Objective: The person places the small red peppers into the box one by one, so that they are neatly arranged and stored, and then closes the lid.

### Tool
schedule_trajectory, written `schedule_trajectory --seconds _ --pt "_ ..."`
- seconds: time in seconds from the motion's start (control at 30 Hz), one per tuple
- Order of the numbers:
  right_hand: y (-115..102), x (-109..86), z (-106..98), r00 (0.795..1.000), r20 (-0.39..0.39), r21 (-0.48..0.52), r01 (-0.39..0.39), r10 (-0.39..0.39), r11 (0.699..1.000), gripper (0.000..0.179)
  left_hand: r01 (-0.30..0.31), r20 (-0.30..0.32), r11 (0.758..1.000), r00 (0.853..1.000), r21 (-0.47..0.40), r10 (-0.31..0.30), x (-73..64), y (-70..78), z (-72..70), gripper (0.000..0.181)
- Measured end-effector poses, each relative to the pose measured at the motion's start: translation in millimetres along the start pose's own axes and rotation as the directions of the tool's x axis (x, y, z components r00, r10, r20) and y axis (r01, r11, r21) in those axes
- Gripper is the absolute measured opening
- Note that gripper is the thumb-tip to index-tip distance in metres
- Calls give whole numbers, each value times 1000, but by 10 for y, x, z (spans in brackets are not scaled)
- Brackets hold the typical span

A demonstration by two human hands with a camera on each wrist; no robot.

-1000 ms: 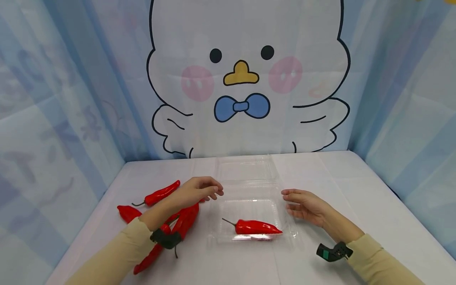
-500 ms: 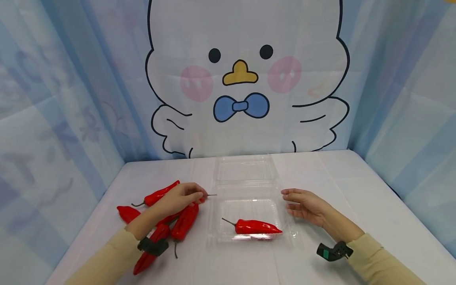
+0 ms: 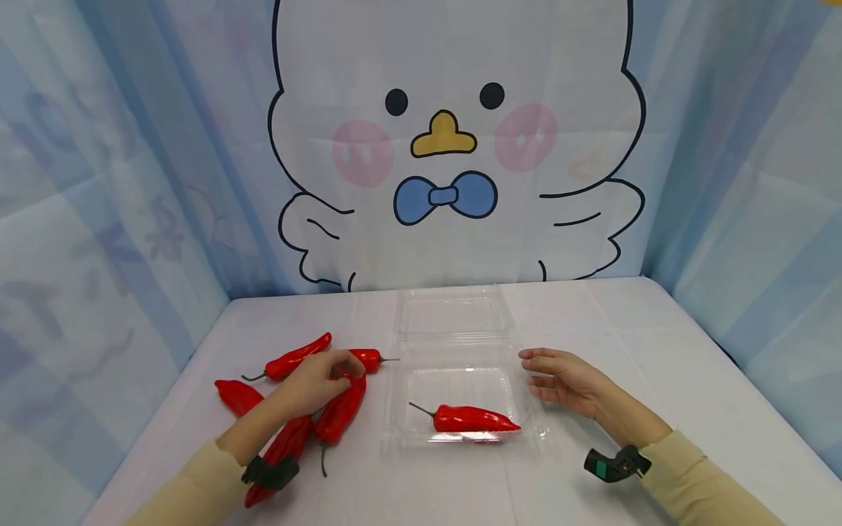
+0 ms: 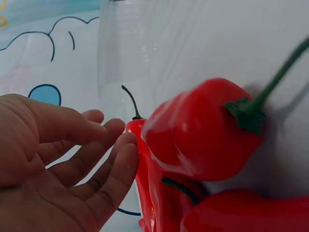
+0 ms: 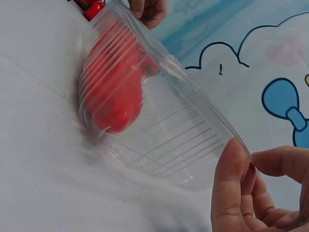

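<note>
On the table's left, loose red peppers point(image 3: 238, 397): they are lying in an untidy cluster, some overlapping, stems pointing different ways; I take it they are sitting there to be within easy reach of the nearer arm.
Left hand point(image 3: 317, 383): it is hovering over the cluster and gripping nothing, thumb apart from loosely curved fingers; whether a fingertip is brushing a pepper I cannot tell. The curve is probably suiting a pepper's round body.
Far pepper point(image 3: 367, 359): it is resting just beside the container, stem pointing towards it.
Clear lid point(image 3: 454, 314): it is lying folded back beyond the tray, presumably so that the top is staying open.
Clear tray point(image 3: 454, 383): it is standing between the two hands, facing upwards.
Boxed pepper point(image 3: 473, 419): it is lying in the tray along the near wall, stem leftward, tip rightward; that wall is likely keeping it from rolling.
Right hand point(image 3: 569, 383): thumb and fingers are pinching the tray's right rim, seemingly steadying such light plastic.
</note>
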State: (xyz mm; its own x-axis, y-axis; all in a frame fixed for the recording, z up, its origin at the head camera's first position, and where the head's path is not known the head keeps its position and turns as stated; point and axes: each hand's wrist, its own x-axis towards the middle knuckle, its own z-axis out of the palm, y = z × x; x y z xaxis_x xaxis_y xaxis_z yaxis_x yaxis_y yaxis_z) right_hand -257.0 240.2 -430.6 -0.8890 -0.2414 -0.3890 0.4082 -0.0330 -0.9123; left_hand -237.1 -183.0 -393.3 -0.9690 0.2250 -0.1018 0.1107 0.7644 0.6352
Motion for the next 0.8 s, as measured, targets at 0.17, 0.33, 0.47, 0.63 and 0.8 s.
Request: schedule_trajectory --seconds 0.17,0.33,0.47,0.63,0.8 --pt "-8 4 2 1000 -6 -6 -3 3 1000 41 21 -39 997 999 70 -19 -68 -19 16 36" --pt "0 -3 2 1000 -10 -3 -5 5 1000 41 26 -71 986 997 166 -14 -104 -44 72 36" --pt "7 -16 1 1000 -1 -4 -2 2 1000 45 45 -91 973 996 226 -24 -127 -35 120 37" --pt "2 -20 0 1000 5 4 -2 2 1000 40 64 -109 968 993 241 -39 -155 -21 133 37" --pt "-9 -20 -1 1000 3 4 -2 2 1000 39 93 -117 967 991 237 -66 -173 -4 114 37"
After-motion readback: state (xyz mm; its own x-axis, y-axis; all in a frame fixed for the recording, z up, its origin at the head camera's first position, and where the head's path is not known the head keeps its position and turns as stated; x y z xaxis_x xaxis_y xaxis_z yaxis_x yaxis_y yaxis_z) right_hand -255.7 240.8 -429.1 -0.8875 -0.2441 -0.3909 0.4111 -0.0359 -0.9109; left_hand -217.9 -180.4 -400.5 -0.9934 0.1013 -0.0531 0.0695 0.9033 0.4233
